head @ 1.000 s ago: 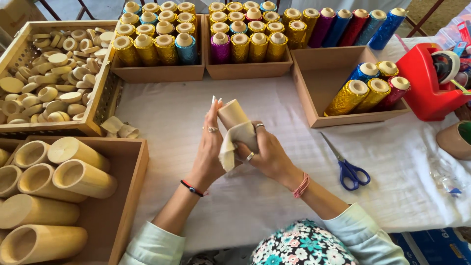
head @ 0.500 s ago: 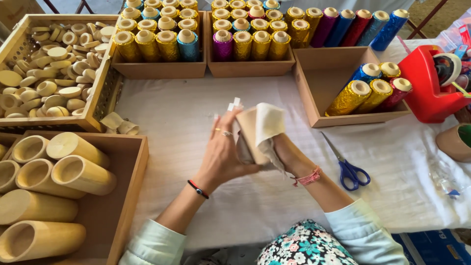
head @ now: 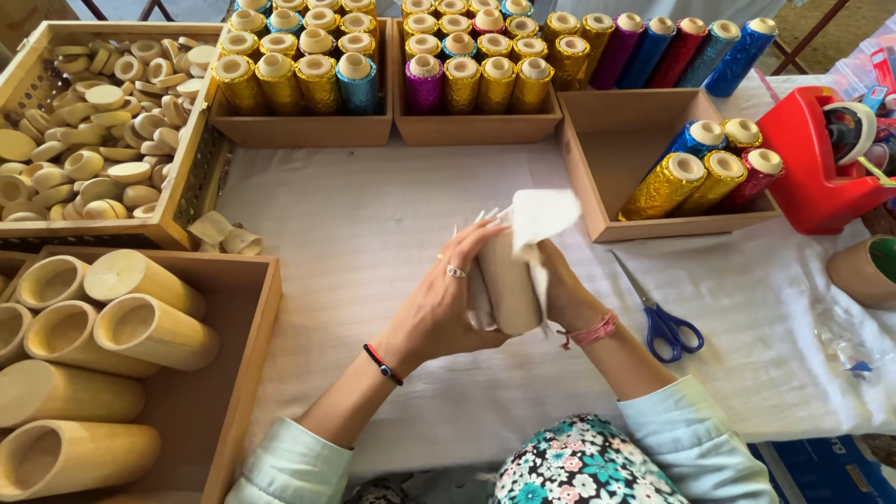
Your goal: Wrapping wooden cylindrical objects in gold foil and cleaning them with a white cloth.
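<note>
Bamboo tube [head: 509,285], gripped upright between both hands [head: 448,299] above the white-clothed table [head: 373,224], looks only partly wrapped, with a pale paper sheet [head: 541,217] loose at its top and no foil on yet.

The tube [head: 509,285] in the hands was pale tan, the cloth [head: 541,217] around it white. The tablecloth [head: 373,233] was white too. The scissors [head: 667,327] had blue handles and the tape dispenser [head: 812,177] was red. The wrapped rolls [head: 476,84] shone mostly gold, with some blue, purple and perhaps dark red. The sleeves [head: 695,425] were pale mint, the garment [head: 579,462] floral.
</note>
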